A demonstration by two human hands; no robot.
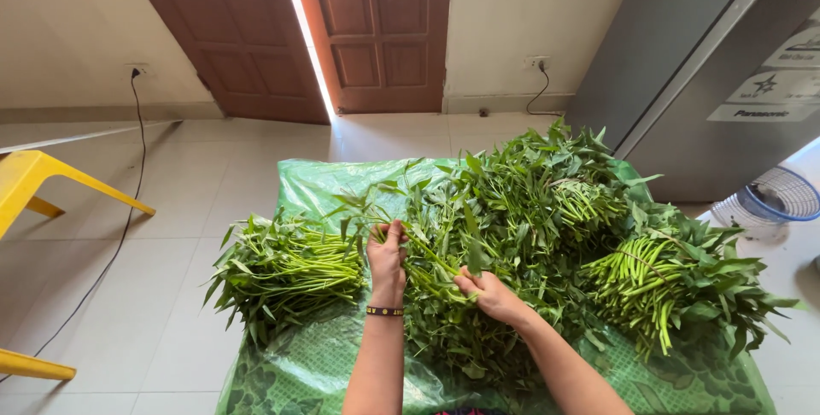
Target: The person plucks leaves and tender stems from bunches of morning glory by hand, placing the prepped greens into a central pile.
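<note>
1. Two hands are in view, both the person's own. The left hand is raised with fingers curled shut around a few green stems; a dark beaded bracelet sits on that wrist.
2. The right hand lies lower and to the right, fingers closed in a pinch on the lower ends of the same stems, which run slanting between the two hands.
3. The greens fall into three masses. One small sorted pile lies to the left, stems lined up and pointing right, just beside the left hand.
4. One large loose heap fills the middle, leaves and stems tangled; the held stems rise out of its near edge.
5. One bundle lies at the right, its pale cut ends facing the camera, touching the big heap. A further cluster of cut ends shows within the heap's upper part; I cannot tell whether it is a separate bundle.
6. All the greens rest on one green patterned plastic sheet spread over the tiled floor.
7. One yellow plastic stool stands at the left, and another yellow edge shows lower down.
8. One fan with a blue rim stands at the right, beside one grey refrigerator.
9. One brown double door stands behind, slightly ajar.
</note>
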